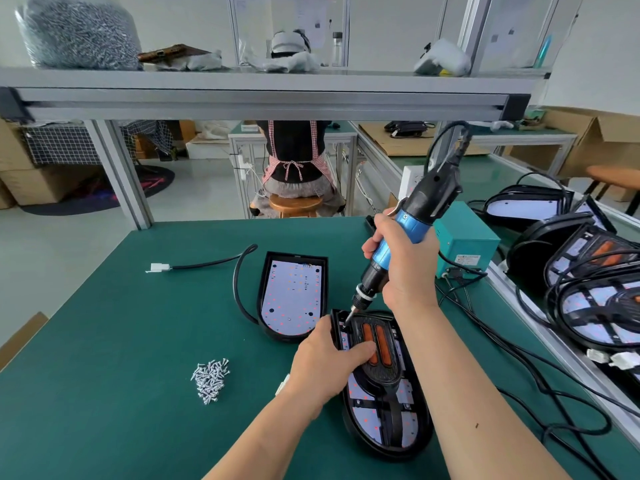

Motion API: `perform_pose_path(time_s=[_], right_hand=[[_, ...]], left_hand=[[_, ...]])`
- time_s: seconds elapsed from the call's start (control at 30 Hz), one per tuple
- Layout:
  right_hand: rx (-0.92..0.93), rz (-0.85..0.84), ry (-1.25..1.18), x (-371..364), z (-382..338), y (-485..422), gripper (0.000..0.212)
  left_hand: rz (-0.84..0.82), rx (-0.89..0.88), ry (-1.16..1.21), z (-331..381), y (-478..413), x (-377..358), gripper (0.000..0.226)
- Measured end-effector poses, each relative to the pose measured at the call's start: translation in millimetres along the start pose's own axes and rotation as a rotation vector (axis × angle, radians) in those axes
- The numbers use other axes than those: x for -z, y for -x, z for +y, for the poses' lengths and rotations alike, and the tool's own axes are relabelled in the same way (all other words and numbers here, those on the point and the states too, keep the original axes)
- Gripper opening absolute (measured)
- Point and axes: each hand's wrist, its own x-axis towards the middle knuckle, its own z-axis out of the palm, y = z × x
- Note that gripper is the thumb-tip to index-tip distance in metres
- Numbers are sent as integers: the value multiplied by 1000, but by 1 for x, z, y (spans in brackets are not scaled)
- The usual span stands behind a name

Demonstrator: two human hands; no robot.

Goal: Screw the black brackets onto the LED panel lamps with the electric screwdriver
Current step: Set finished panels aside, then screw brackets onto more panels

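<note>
An LED panel lamp [398, 424] lies on the green table in front of me, with a black bracket [382, 372] with two orange strips laid on it. My left hand [325, 365] grips the lamp's far left edge, thumb pressed on the bracket. My right hand [405, 261] holds the blue and black electric screwdriver [401, 237] tilted, its bit down at the bracket's far left corner [347, 323]. A second lamp [291, 296] without a bracket lies just beyond, its black cable [239, 285] curling left to a white plug [157, 267].
A heap of small silver screws [210, 377] lies left of my hands. A teal power box [464, 244] stands behind my right hand. Several finished lamps [588, 289] with tangled cables crowd the right side. A shelf beam [263, 98] runs overhead. A seated person [294, 161] is beyond the table.
</note>
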Motion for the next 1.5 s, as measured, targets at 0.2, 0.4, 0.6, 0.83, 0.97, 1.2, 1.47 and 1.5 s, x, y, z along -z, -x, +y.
perform_pose_path(time_s=[0.2, 0.4, 0.6, 0.83, 0.97, 1.2, 1.47, 1.5], right_hand=[[28, -86, 40, -6, 2, 4, 21], [39, -77, 46, -7, 4, 6, 15], [40, -93, 45, -5, 6, 7, 15], [8, -114, 3, 1, 8, 8, 17], [-32, -130, -30, 8, 6, 9, 18], [40, -88, -150, 6, -27, 5, 17], [-57, 57, -124, 49, -62, -1, 14], [-123, 68, -68, 57, -64, -2, 17]], left_hand=[[-9, 7, 89, -4, 0, -1, 42], [11, 5, 98, -6, -1, -3, 48], [33, -3, 95, -8, -2, -5, 38], [22, 15, 94, -6, 0, -2, 47], [5, 7, 79, -6, 0, -1, 47], [-11, -2, 48, -8, -3, 0, 44], [0, -9, 7, -7, -2, 2, 28], [-2, -11, 7, -7, -2, 2, 28]])
